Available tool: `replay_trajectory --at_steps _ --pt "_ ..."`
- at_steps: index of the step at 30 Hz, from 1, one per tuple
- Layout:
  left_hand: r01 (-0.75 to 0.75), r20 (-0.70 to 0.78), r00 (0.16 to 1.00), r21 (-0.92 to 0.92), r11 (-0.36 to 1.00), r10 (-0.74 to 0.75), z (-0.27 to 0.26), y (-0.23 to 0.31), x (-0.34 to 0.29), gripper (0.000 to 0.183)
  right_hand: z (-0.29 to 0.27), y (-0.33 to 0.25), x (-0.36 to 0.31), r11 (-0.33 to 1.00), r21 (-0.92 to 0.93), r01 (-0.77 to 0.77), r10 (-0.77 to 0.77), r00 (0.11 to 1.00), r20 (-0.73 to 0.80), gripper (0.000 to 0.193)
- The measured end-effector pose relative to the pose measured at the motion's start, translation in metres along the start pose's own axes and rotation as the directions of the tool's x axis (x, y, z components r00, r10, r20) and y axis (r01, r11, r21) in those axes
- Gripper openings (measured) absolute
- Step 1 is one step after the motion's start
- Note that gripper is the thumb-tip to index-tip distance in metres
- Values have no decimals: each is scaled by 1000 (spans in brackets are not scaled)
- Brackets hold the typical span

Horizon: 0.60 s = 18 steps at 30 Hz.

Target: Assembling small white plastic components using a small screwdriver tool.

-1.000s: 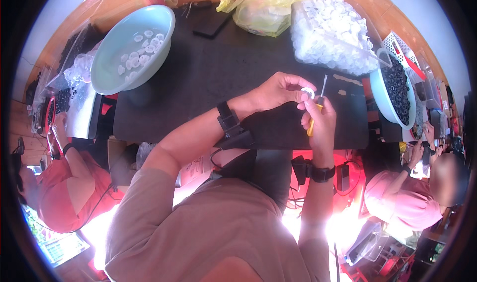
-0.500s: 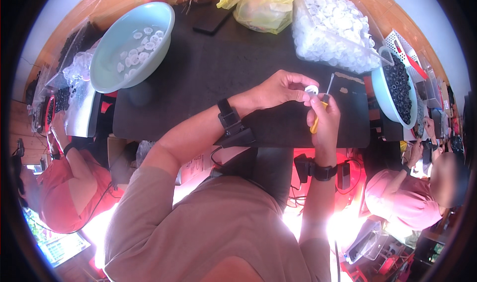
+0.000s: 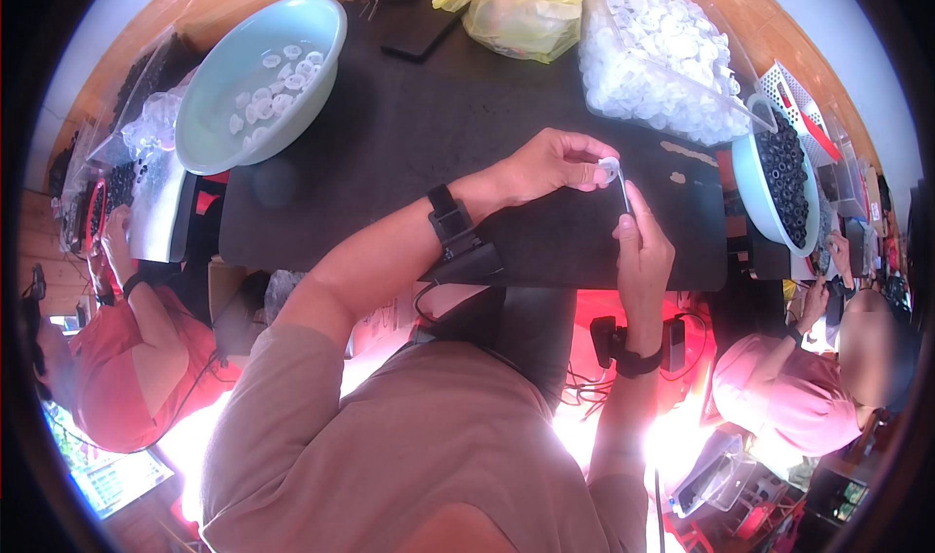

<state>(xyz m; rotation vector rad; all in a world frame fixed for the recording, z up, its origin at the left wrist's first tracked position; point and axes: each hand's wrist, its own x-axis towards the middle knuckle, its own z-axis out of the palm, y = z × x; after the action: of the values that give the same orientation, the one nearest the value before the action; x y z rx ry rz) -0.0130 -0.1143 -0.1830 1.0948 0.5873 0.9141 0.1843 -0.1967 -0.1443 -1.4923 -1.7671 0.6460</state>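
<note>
Over the right part of the black table, my left hand [image 3: 560, 166] pinches a small white round plastic piece [image 3: 610, 169] between thumb and fingers. My right hand [image 3: 645, 242] is closed around a screwdriver, whose thin metal shaft [image 3: 624, 191] points up and reaches the edge of the white piece. Its yellow handle is hidden inside my fingers. Whether the tip touches the piece or sits in it, I cannot tell.
At the back left stands a pale blue basin [image 3: 209, 144] with several white round pieces. A clear bin [image 3: 672, 129] heaped with white pieces is at the back right, beside a yellow bag [image 3: 521, 32]. Another blue basin [image 3: 758, 188] holds black rings. People sit at both sides.
The screwdriver has turned in my right hand, its shaft now against the white piece and its handle out of sight. My right hand sits slightly lower.
</note>
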Motion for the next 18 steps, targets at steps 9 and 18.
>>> replay_trajectory --at_steps 9,18 --pt "-32 31 999 -25 999 33 0 -1 -1 40 1 3 0 1000 -12 21 -20 1000 18 36" --pt "-34 35 999 -11 999 34 0 0 -1 40 3 2 -2 1000 -7 25 -25 1000 -6 34"
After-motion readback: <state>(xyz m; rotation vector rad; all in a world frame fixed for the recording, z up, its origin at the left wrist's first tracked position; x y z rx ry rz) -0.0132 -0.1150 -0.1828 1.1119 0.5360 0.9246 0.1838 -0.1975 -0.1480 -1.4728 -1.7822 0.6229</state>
